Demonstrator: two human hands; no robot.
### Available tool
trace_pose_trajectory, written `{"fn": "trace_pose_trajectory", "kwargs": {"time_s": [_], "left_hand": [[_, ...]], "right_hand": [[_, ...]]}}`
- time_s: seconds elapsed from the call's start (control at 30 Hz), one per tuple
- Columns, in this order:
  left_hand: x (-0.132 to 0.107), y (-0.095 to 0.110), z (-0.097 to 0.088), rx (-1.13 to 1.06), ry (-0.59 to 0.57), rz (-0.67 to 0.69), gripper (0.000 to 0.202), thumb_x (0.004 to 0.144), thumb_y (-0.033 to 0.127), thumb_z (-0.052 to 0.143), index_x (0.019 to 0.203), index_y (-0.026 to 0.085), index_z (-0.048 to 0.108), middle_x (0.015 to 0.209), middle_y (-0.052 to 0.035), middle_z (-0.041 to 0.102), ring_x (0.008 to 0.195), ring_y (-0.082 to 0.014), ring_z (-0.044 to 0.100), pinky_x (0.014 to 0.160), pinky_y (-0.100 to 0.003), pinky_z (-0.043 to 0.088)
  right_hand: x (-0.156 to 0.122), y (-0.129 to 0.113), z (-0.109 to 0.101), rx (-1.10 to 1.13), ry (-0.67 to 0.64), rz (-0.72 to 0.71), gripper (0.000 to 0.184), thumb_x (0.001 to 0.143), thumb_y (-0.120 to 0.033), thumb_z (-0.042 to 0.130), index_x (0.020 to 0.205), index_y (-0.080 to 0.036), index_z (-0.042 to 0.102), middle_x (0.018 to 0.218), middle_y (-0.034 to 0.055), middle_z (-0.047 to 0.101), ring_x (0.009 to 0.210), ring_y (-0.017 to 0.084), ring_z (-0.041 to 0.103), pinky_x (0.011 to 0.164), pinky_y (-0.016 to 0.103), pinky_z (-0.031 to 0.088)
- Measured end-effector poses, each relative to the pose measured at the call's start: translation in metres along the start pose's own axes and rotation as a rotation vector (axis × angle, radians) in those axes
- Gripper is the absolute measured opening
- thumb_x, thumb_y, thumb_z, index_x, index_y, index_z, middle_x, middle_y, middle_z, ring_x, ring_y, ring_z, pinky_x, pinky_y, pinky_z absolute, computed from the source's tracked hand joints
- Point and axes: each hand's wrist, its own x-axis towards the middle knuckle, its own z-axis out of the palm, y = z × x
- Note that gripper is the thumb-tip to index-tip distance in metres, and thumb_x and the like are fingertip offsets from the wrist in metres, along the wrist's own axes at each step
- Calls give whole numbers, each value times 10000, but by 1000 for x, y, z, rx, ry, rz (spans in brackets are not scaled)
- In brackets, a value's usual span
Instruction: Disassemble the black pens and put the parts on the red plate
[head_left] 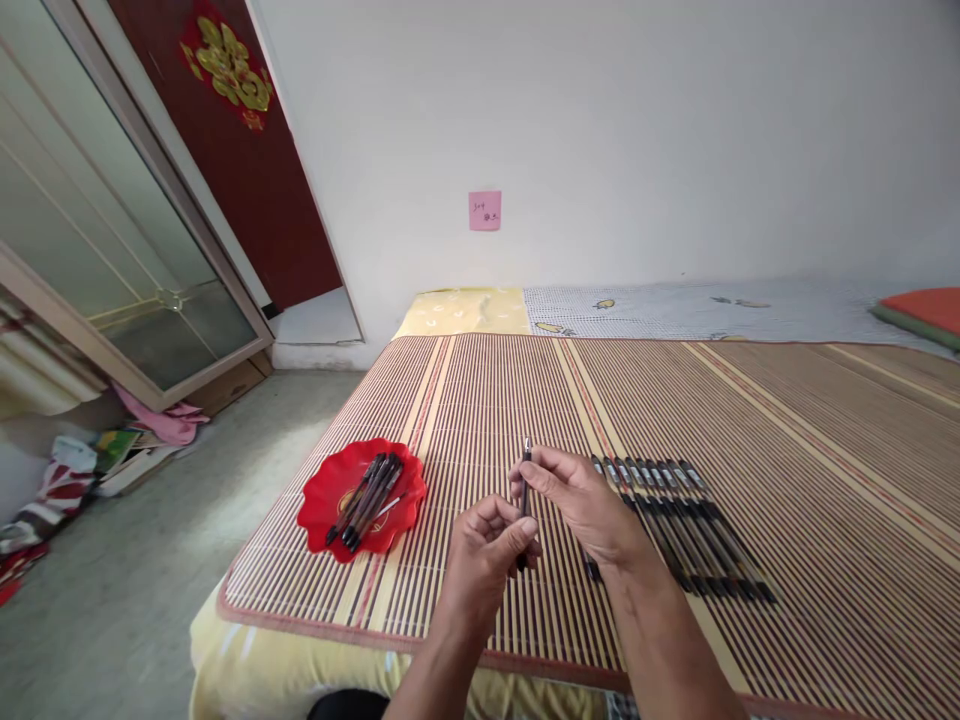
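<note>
A dark pen (526, 485) is held upright between my two hands over the bamboo mat. My left hand (491, 545) pinches its lower part with thumb and fingers. Higher up, the thumb and fingers of my right hand (574, 495) grip the same pen near its silvery top end. To the right lies a row of several dark pens (690, 530), side by side on the mat; my right forearm hides part of it. On the left, a red scalloped plate (315, 495) holds several more pens (367, 500) and a thin white stick-like piece.
The bamboo mat (495, 400) covers a bed with yellow bedding (300, 670) along its front edge. A pink note (484, 211) is stuck on the white wall. An orange and green folded item (926, 310) lies at the far right. Glass-panelled door (150, 250) and floor clutter are at left.
</note>
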Motion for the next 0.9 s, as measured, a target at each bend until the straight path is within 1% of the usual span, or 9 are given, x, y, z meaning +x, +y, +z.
{"fn": "trace_pose_trajectory", "kwargs": {"time_s": [0.1,0.2,0.27,0.33,0.43,0.5,0.67,0.77,0.9], "left_hand": [[-1,1,2,63,80,77,406,729,448,865,656,175,573,565,-2,644,503,-98,525,502,-213,370],[-2,4,3,141,112,111,385,753,427,853,653,176,579,573,12,615,530,-97,513,540,-220,398],[-2,7,2,162,88,102,391,760,438,850,661,178,575,579,14,609,537,-97,513,545,-220,401],[0,10,0,151,47,81,417,747,469,857,670,180,567,576,12,613,527,-96,509,534,-220,394],[3,13,-3,112,-14,6,456,712,507,875,686,180,557,578,5,633,505,-93,513,503,-211,372],[3,14,-3,92,-52,-41,479,685,519,888,685,179,550,569,2,639,482,-88,509,481,-203,351],[1,13,0,57,-87,-65,473,671,501,898,689,177,553,572,0,638,485,-91,525,498,-212,376],[-1,11,1,70,-67,-25,443,692,471,890,687,175,561,579,5,625,505,-93,523,531,-223,401],[-2,7,4,137,-33,8,385,734,442,853,695,172,581,600,3,613,540,-106,533,565,-237,421]], "right_hand": [[1,0,5,-43,23,-6,298,929,-495,679,830,-215,694,816,20,688,818,175,653,791,326,508],[2,0,6,-101,55,0,327,909,-514,696,794,-210,675,793,14,682,800,176,648,768,325,506],[2,0,4,-99,63,9,327,896,-521,712,808,-206,696,815,20,697,830,185,659,796,333,518],[1,0,0,-38,59,1,334,910,-534,695,884,-205,743,892,42,729,893,196,679,879,360,531],[0,-1,-6,92,84,-28,383,955,-561,620,1040,-223,780,1043,85,759,985,215,696,986,413,528],[-1,-1,-8,132,117,-34,368,951,-543,635,1076,-232,785,1084,95,763,1010,226,698,1003,430,528],[0,2,-12,94,126,-17,272,905,-474,729,979,-220,794,1020,72,767,973,219,698,995,408,521],[0,5,-15,74,138,-20,262,899,-475,735,931,-220,784,997,62,765,970,218,693,980,391,515],[0,5,-15,16,154,-29,275,898,-487,729,923,-218,781,983,63,766,981,229,697,981,393,510]]}}
